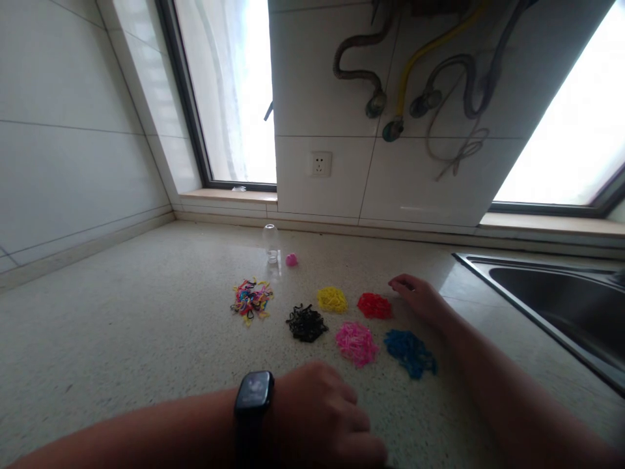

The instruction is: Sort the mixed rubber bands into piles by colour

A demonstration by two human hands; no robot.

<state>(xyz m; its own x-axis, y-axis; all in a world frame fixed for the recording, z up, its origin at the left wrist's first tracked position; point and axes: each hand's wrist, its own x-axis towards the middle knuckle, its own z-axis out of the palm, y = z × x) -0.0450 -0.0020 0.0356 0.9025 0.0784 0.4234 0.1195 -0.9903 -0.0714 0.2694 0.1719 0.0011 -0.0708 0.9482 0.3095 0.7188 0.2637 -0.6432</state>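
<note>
My right hand (415,292) rests on the counter just right of a pile of red rubber bands (374,305). Its fingers are bent and close together, and nothing shows in them. In the foreground, my left hand (322,417) has its fingers curled under, and whatever they may hold is hidden; a dark watch (254,393) is on that wrist. Ahead of it are pink bands (357,343), black bands (306,323) and blue bands (411,353). Yellow bands (333,299) lie left of the red ones. A mixed-colour pile (251,299) sits farther left.
A clear bottle (270,244) stands behind the piles, with a pink cap (291,260) beside it. On the right, a metal sink (481,266) is set into the speckled counter (146,326). A tiled wall with a socket (321,164) and hoses rises behind.
</note>
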